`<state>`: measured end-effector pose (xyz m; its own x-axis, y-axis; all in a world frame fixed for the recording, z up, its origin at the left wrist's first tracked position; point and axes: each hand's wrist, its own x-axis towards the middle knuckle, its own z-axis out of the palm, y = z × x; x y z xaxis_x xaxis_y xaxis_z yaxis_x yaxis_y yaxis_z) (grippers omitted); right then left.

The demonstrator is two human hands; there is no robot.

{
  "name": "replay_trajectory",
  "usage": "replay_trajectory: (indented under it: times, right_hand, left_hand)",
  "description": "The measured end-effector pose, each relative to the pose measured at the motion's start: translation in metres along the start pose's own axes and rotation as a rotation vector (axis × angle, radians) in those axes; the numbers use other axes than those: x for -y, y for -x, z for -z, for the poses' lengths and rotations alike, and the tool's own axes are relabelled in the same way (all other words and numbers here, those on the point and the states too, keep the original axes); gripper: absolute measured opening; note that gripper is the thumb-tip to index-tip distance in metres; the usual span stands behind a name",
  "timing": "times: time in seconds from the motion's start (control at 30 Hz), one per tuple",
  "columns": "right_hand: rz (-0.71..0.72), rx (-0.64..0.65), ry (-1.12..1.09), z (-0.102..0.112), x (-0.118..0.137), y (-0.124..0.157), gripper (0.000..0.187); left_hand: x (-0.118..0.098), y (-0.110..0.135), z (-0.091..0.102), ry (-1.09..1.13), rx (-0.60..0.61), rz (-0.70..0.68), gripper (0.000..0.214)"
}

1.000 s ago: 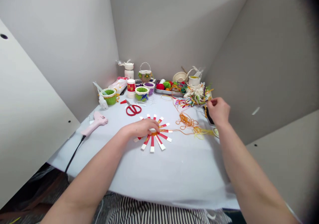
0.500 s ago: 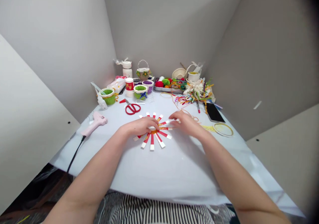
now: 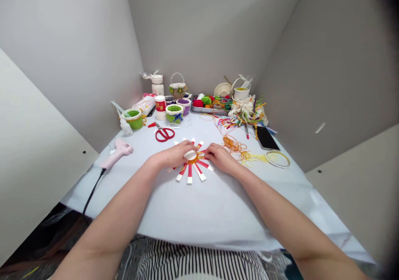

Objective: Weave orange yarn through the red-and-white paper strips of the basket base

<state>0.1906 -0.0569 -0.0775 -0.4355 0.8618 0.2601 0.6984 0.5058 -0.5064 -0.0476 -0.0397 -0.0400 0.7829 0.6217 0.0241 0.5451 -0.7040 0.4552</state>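
A paper cup (image 3: 190, 155), cut into red and white strips, lies spread like a sunburst on the table. Orange yarn (image 3: 193, 161) is woven round its pale base. My left hand (image 3: 178, 152) grips the cup's left side, its fingers covering several strips. On the right, the fingers of my right hand (image 3: 217, 156) are pinched together over the strips, seemingly on the orange yarn; the strand between the fingertips is too fine to see clearly. A loose tangle of orange yarn (image 3: 233, 144) rests just beyond my right hand.
Red-handled scissors (image 3: 164, 134) and a pink glue gun (image 3: 116, 153) lie to the left. Behind stand small green baskets (image 3: 174, 116) and a tray (image 3: 208, 110) of yarn balls. To the right are a phone (image 3: 267, 138), yellow yarn (image 3: 254, 159) and a hoop (image 3: 278, 158).
My right hand has moved left and slightly down, closing in over the right-hand strips. My left hand has shifted slightly left, uncovering more of the cup's base.
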Motion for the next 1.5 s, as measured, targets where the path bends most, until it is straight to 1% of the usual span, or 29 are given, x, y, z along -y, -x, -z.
replay_trajectory:
  times: [0.1,0.27,0.4,0.5,0.6,0.7,0.77,0.87,0.93,1.0,1.1,1.23,1.4,1.5]
  right_hand:
    - [0.003,-0.033,0.022,-0.004,-0.002,-0.001,0.016]
    - [-0.051,-0.114,-0.009,-0.005,-0.003,0.003,0.014]
    - [-0.119,-0.073,-0.051,-0.001,0.0,0.008,0.009]
    - [-0.1,-0.079,-0.058,0.002,0.0,0.01,0.004]
    - [-0.068,-0.069,-0.061,0.003,-0.001,0.01,0.004]
    - [-0.028,-0.051,-0.06,0.001,-0.004,0.008,0.006]
    - [-0.007,-0.047,-0.06,0.0,-0.005,0.008,0.008]
    - [0.006,-0.038,-0.068,0.002,-0.004,0.008,0.009]
    - [0.014,-0.032,-0.084,0.004,-0.002,0.01,0.009]
    - [0.035,-0.029,-0.107,0.008,0.0,0.011,0.009]
    - [0.089,-0.017,-0.124,0.012,0.002,0.013,0.008]
    - [0.14,-0.026,-0.125,0.015,0.003,0.017,0.009]
    - [0.207,0.022,-0.154,0.018,0.009,0.025,0.013]
    - [0.243,0.051,-0.133,0.02,0.014,0.033,0.015]
  left_hand:
    - [-0.002,0.0,0.001,-0.026,-0.008,0.015,0.043]
    - [0.001,-0.001,0.0,-0.031,-0.032,0.029,0.047]
    - [0.0,0.0,0.001,-0.025,-0.015,0.037,0.047]
    - [-0.005,0.0,0.003,-0.018,-0.009,0.028,0.042]
    - [-0.01,-0.001,0.001,0.008,-0.052,0.028,0.043]
    - [-0.014,-0.006,-0.007,0.013,-0.153,0.122,0.052]
    - [-0.016,-0.009,-0.014,-0.022,-0.206,0.18,0.053]
    - [-0.015,-0.013,-0.02,-0.055,-0.217,0.192,0.053]
    - [-0.011,-0.013,-0.019,-0.055,-0.221,0.174,0.054]
    - [-0.006,-0.011,-0.014,-0.054,-0.21,0.167,0.056]
    - [0.002,-0.007,-0.005,-0.039,-0.154,0.18,0.059]
    - [0.008,-0.002,0.003,-0.001,-0.083,0.141,0.052]
    - [0.006,0.001,0.009,0.042,0.006,0.113,0.051]
    - [0.003,0.001,0.011,0.066,0.033,0.116,0.052]
